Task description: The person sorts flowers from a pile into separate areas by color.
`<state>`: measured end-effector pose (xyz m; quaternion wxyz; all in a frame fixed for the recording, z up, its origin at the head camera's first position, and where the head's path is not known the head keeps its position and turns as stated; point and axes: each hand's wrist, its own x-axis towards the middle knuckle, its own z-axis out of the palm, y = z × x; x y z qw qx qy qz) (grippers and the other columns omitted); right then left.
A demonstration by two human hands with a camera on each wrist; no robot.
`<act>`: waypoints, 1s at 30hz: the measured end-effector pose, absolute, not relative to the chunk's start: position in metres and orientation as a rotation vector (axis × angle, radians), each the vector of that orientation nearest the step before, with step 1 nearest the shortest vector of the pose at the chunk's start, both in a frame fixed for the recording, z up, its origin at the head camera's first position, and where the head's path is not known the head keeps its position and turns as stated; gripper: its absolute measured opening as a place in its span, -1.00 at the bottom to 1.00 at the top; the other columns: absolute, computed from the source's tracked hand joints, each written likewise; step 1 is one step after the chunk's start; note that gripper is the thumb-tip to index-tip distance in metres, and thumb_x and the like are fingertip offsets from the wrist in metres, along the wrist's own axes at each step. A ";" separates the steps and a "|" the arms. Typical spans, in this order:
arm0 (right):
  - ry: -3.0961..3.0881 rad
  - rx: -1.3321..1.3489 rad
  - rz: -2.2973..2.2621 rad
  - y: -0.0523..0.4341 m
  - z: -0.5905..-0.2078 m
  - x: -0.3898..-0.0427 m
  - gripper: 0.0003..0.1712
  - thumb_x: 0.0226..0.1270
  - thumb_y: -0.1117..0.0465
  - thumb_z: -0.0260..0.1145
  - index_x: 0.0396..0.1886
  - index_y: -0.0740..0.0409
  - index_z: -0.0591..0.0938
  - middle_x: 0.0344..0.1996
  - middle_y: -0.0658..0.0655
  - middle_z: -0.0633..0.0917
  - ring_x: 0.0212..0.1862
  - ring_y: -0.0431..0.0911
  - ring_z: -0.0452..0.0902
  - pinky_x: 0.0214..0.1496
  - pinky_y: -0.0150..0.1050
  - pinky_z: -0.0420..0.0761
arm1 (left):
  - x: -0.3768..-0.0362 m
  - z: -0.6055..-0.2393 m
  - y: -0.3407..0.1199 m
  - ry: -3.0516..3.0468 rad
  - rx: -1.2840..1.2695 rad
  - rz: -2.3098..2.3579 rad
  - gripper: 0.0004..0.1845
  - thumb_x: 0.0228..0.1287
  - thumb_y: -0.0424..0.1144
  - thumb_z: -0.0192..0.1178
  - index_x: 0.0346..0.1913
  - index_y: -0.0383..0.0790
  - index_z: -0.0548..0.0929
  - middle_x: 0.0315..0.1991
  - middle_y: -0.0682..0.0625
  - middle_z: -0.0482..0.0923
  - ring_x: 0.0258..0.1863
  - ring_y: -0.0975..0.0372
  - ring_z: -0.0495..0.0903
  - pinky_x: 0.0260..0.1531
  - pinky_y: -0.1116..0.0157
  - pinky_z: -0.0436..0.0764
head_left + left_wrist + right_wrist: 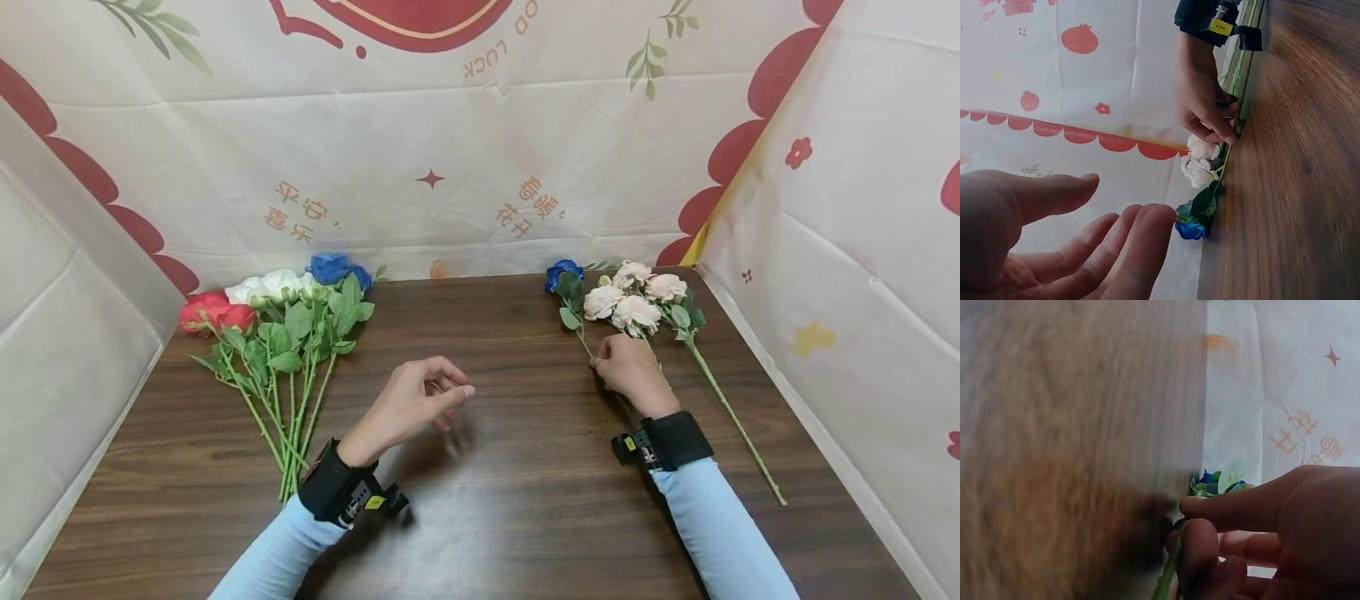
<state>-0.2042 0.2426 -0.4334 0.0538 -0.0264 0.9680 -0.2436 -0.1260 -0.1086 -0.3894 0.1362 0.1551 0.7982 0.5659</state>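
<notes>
A single blue rose (563, 274) lies on the dark wooden table (510, 500) at the back right, beside a spray of cream roses (636, 302). My right hand (606, 372) pinches the blue rose's green stem (1169, 575) between thumb and fingers. In the left wrist view that hand (1217, 122) holds the stem low on the table, with the blue rose (1189, 229) beyond it. Over the table's middle my left hand (448, 402) hovers with loosely curled fingers (1116, 250) and holds nothing.
A bunch of long-stemmed roses lies at the back left: red (213, 313), white (268, 287) and blue (337, 268), stems pointing toward me. Printed cloth walls (480, 167) enclose the table on three sides.
</notes>
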 end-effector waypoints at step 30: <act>2.906 -0.358 -0.737 0.180 -0.385 -0.168 -0.72 0.52 0.00 0.30 -0.29 0.10 0.68 -0.61 0.01 0.68 -0.62 -0.16 0.54 -0.44 -0.26 0.50 | -0.178 -0.409 -0.249 2.884 -0.091 0.507 -0.60 0.17 -0.10 0.51 -0.58 -0.20 0.53 -0.61 -0.05 0.49 -0.59 0.09 0.51 -0.59 0.20 0.48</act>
